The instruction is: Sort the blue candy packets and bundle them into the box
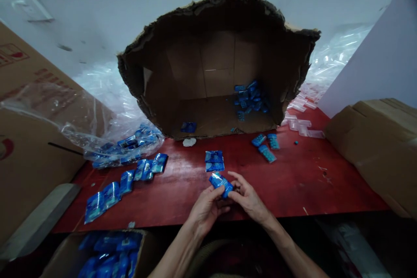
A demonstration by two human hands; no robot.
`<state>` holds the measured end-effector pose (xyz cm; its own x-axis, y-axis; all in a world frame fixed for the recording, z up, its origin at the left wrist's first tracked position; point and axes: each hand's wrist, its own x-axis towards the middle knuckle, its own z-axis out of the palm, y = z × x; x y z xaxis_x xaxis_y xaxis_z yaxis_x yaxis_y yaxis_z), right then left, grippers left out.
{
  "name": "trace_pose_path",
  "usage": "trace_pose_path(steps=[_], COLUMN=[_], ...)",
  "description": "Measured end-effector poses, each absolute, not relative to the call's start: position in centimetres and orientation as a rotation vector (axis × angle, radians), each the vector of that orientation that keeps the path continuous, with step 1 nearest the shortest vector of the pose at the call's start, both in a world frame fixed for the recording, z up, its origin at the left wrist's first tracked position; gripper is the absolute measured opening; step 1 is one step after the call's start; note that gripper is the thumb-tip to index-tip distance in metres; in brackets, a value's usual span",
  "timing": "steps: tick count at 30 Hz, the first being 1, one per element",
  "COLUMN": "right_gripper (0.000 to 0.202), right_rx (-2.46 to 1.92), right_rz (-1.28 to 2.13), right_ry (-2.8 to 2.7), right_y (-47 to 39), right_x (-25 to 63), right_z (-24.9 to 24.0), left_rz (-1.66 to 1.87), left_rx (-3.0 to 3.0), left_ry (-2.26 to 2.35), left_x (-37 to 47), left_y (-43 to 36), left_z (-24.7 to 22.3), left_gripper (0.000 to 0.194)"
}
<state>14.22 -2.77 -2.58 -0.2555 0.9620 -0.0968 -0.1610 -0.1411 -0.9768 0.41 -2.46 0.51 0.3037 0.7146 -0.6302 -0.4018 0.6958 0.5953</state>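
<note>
A small blue packet [220, 182] is held between both hands just above the front part of the red table. My left hand [208, 204] grips its near left side, thumb on top. My right hand [247, 200] pinches its right end, with the index finger raised a little. Just beyond the hands a flat blue sachet [214, 160] lies on the table. To the left, several blue sachets [127, 181] lie in a slanting row. Small clear containers with blue contents [267, 153] lie to the right, apart from my hands.
A torn-edged cardboard box [189, 69] opens toward me, with blue containers [250, 97] inside. A plastic bag of sachets [130, 143] lies left. An open carton [140, 247] of blue packs sits below the red table's [312, 182] front edge. Another carton [374, 147] stands right.
</note>
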Motion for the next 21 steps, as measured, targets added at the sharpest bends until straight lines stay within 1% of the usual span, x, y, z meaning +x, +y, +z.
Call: trace_pose_path(steps=[3, 5, 7, 9, 10, 11, 13, 14, 17, 21], right_gripper=[0.047, 0.042, 0.031, 0.024, 0.023, 0.024, 0.023, 0.022, 0.017, 0.02], right_rx=[-1.047, -1.105, -1.229, -1.394, -1.468, -1.533, -1.622, -1.65, -1.721, -1.733], right_rz=[1.574, 1.473, 1.213, 0.879, 0.745, 0.65, 0.555, 0.534, 0.455, 0.353], right_ry=[-1.243, -1.395, -1.632, -1.857, -1.927, -1.97, -1.995, -1.993, -2.012, -2.056], right_y=[-2.3, -1.7, -0.5, 1.2, 2.2, 3.2, 5.0, 5.7, 6.8, 6.6], right_x=[13.9, 13.8, 13.5, 13.1, 12.8, 12.5, 11.9, 11.6, 10.9, 10.7], right_z=[-2.7, -2.4, -2.0, -1.7, -1.6, -1.7, -2.1, -2.4, -3.4, -3.7], left_rz=[0.779, 0.828, 0.973, 1.197, 1.32, 1.409, 1.502, 1.513, 1.477, 1.269], left_rx=[0.36, 0.356, 0.312, 0.218, 0.152, 0.094, 0.004, -0.015, 0.031, 0.189], left_ry=[1.009, 1.061, 1.126, 1.138, 1.127, 1.118, 1.181, 1.232, 1.367, 1.344], left_x=[0.0, -1.0, -2.9, -5.5, -6.9, -8.2, -10.2, -10.8, -10.5, -6.7], left_y=[-2.3, -1.9, -1.2, -0.2, 0.3, 0.7, 1.1, 1.2, 0.7, -0.3], left_z=[0.8, 1.1, 1.5, 2.0, 2.2, 2.5, 2.9, 2.9, 2.4, 0.8], left_gripper=[0.026, 0.026, 0.02, 0.013, 0.015, 0.021, 0.028, 0.027, 0.014, 0.003])
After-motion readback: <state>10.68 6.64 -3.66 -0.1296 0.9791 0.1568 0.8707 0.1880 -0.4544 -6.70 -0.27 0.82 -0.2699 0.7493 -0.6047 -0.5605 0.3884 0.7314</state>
